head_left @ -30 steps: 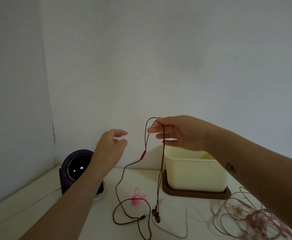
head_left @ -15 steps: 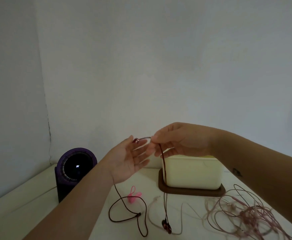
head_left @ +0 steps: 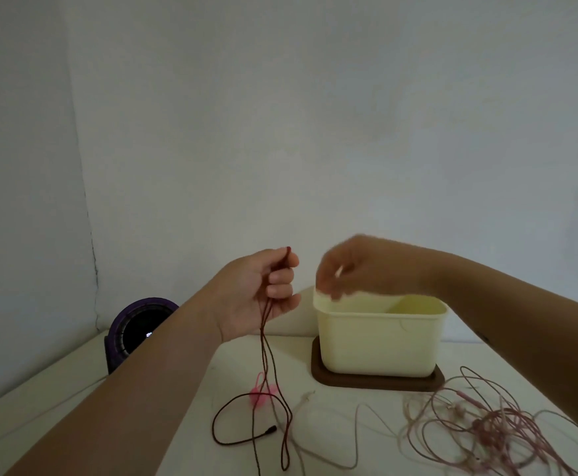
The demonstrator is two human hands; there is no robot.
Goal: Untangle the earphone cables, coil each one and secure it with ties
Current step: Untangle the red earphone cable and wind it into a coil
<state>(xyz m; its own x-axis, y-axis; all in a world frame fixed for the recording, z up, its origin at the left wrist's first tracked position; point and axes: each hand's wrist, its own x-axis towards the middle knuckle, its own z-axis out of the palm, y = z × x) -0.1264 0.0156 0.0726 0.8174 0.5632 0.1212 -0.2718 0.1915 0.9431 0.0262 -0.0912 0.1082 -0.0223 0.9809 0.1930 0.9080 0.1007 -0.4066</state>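
My left hand is raised above the white table and closed on the dark red earphone cable, whose strands hang from my fist and loop on the table below. My right hand hovers blurred just to the right, above the cream box's rim, fingers loosely curled with nothing visible in them. A pink tie lies on the table behind the hanging strands. A tangled heap of pink earphone cables lies at the lower right, and a whitish cable trails across the table in front.
A cream plastic box stands on a brown lid at the back of the table. A purple round speaker sits at the back left, near the wall corner. White walls close in behind and on the left.
The dark red cable passed from my right hand to my left, which has closed on it. My right hand let go and drew away to the right, over the box.
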